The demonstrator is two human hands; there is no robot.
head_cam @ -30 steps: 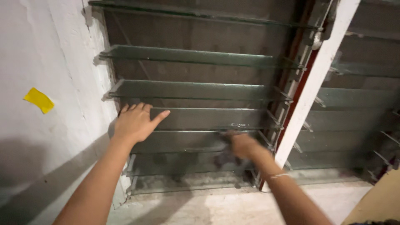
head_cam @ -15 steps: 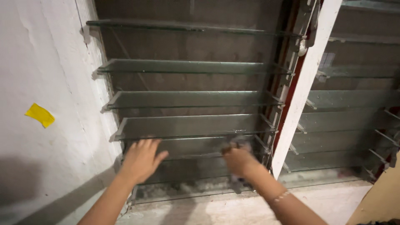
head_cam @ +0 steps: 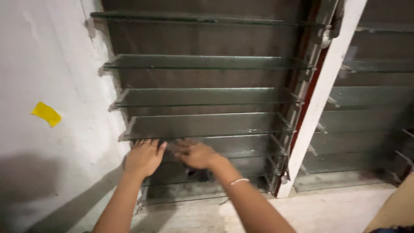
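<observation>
We press our left hand (head_cam: 144,157), open and flat, on the left end of a low glass louvre slat (head_cam: 241,146) whose long axis runs rightward, while our right hand (head_cam: 196,154) just beside it grips a dark cloth (head_cam: 199,174).

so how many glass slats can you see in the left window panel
6 at least. The top slat, second slat, third slat and fourth slat are stacked downward; a fifth slat lies under both hands, and a sixth slat below. More may be hidden.
</observation>
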